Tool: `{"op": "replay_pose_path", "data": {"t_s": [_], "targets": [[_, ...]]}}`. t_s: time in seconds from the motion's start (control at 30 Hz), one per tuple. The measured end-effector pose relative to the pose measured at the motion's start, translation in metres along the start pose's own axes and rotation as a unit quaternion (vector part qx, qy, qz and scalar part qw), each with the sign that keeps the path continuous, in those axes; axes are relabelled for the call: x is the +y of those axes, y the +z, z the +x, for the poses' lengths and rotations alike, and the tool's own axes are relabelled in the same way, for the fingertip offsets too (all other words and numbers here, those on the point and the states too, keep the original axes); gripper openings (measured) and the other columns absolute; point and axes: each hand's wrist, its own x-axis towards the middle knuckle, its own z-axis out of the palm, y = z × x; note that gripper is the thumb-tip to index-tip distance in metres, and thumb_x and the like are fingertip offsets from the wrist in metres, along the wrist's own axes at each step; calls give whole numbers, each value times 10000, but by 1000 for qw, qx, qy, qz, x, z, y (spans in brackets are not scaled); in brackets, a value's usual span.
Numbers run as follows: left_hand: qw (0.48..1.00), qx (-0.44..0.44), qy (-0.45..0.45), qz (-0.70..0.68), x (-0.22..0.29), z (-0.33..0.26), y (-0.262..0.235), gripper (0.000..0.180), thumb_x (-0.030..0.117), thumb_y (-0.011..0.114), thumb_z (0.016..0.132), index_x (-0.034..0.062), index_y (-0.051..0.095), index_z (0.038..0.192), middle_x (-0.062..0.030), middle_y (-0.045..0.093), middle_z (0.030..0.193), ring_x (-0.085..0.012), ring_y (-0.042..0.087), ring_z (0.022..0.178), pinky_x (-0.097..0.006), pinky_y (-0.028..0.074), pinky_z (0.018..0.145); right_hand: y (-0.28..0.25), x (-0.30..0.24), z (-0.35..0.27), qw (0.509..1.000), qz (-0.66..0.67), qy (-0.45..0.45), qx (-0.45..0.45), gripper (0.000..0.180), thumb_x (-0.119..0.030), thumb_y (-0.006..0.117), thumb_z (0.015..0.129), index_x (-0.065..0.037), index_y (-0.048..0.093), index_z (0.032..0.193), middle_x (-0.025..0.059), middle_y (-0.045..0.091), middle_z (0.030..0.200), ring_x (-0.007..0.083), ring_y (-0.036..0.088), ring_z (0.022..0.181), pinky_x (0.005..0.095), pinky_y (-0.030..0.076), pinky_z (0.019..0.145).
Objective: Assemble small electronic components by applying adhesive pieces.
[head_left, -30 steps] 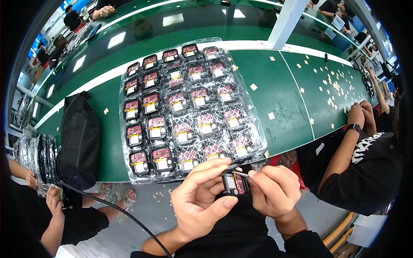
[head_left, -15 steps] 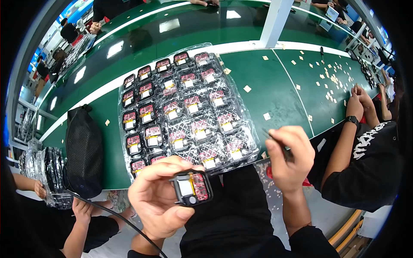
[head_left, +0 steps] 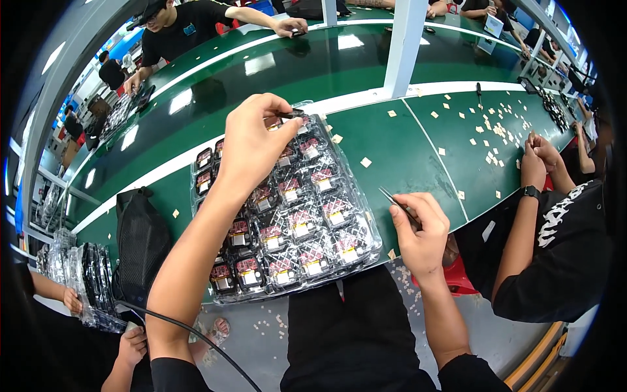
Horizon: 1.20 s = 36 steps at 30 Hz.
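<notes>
My left hand [head_left: 256, 134] is stretched out over the far edge of a clear plastic tray [head_left: 377, 243]. Its thumb and fingers pinch a dark watch-like device case [head_left: 292, 114], seen nearly edge-on, just above or at the tray's far row; I cannot tell whether it touches. Rows of similar black cases [head_left: 302, 222] with red circuit boards and pale batteries fill the tray, some hidden by my left forearm. To the right of the tray, my right hand [head_left: 421, 228] grips thin dark tweezers [head_left: 394, 199], their tips pointing up and left.
A black mesh bag [head_left: 138, 228] and stacked clear trays [head_left: 95, 281] are on the left, with a black cable [head_left: 196, 332] near my left arm. A pale post [head_left: 403, 55] rises behind the bench. Small pale squares [head_left: 499, 130] lie scattered near a co-worker's hands [head_left: 537, 153].
My left hand has carried the device case from in front of me up to the tray's far edge. The tweezers stay in my right hand. The head view has shifted.
</notes>
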Motion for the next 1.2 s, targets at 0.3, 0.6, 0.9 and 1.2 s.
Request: {"op": "replay_pose_path", "data": {"t_s": [0.3,0.6,0.9,1.2], "targets": [[970,-92,92,205,-8,14,26,227,128,695,897,-5,752,1072,-187,695,1007,-364,663,957,-432,525,894,-1,-4,1,1000,-9,12,-7,152,33,727,885,42,710,1036,95,663,922,109,599,654,249,477,560],[972,-107,109,180,-21,5,20,269,92,638,921,-20,712,1154,-189,673,1135,-369,628,1079,-428,494,977,0,-6,2,999,-31,-4,-18,155,34,727,881,45,710,1035,99,666,919,115,615,652,249,485,560],[998,11,27,57,-46,5,-43,305,87,627,961,4,665,1252,-122,708,1195,-207,649,1138,-344,473,1026,1,-4,3,1000,-24,16,2,150,39,725,878,46,706,1027,107,671,924,144,646,691,265,500,580],[944,121,-237,-197,-148,-33,-96,304,235,596,1042,29,661,1256,-62,673,1181,-166,640,1108,-310,492,960,3,-4,8,996,-61,61,-16,155,15,740,873,38,697,1020,117,668,889,179,637,691,291,495,603]]}}
